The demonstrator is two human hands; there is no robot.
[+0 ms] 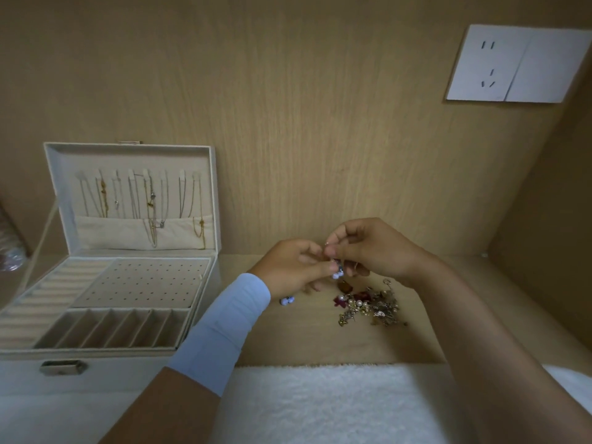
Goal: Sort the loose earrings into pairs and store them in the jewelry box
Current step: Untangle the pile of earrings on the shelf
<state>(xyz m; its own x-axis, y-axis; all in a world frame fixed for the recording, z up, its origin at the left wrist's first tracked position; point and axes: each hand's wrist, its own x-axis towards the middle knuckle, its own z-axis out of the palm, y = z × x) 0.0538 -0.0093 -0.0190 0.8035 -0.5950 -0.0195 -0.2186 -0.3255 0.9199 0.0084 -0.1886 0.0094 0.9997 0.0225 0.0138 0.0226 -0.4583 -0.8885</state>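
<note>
1. The left hand and the right hand are meeting fingertip to fingertip above the counter.
2. Both hands are pinching one earring between them. The right fingers are curling round its upper end, and the left fingers are gripping it just below that.
3. The earring's two pale lilac beads are hanging just under the left fingertips, clear of the counter.
4. A second earring with the same lilac beads is lying on the counter under the left wrist, just beside the cuff of the blue sleeve.
5. A pile of loose earrings, with pearls, dark red pieces and gold metal, is lying on the counter below the right hand. It is near the held earring but not touching it.
6. The box is standing open at the left of the counter, well apart from both hands.
7. Its lid is standing upright against the wooden wall, with necklaces hanging inside it.
8. In the base, a perforated panel is lying behind a row of slots, with ring rolls along the left side.
9. A white towel is lying along the near edge, under the forearms.
10. A socket is sitting on the wall at upper right.
</note>
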